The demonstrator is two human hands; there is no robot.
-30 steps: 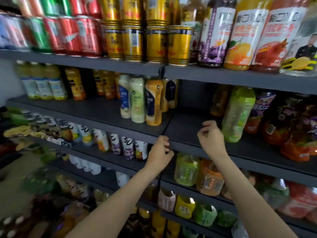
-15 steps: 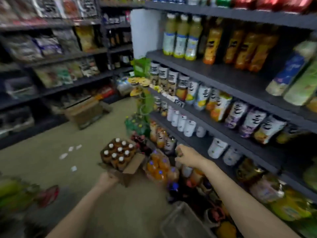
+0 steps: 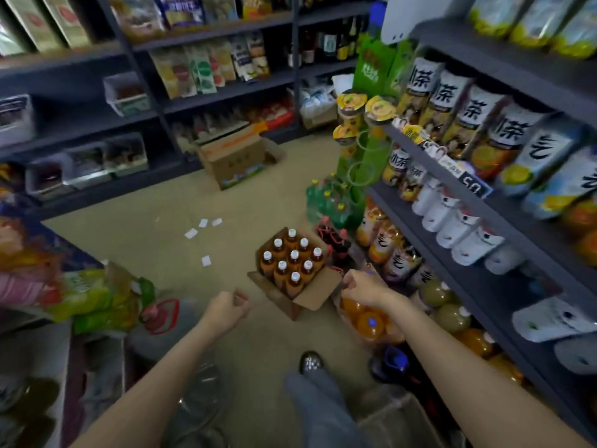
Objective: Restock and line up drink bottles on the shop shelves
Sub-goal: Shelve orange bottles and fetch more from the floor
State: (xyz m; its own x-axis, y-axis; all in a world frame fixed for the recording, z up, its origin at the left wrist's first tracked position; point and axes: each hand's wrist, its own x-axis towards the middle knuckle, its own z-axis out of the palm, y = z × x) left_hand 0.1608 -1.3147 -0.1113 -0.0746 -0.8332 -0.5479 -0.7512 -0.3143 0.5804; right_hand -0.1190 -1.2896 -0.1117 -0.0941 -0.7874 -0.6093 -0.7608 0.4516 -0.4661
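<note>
Fingers (image 3: 240, 300) of the left hand (image 3: 226, 310) curl in, holding nothing; the right hand (image 3: 363, 287) does too. Just beyond them, the open cardboard box (image 3: 310, 297) of tea bottles (image 3: 292, 257) sits on the floor (image 3: 161, 240).

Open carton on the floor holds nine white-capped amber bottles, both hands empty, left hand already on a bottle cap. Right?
Not quite. The head view shows the left hand curled in the air, short of the open carton and touching no cap. The rest stands: the carton sits on the floor with nine white-capped amber bottles, and the right hand, beside the carton flap, appears to hold nothing either.
</note>
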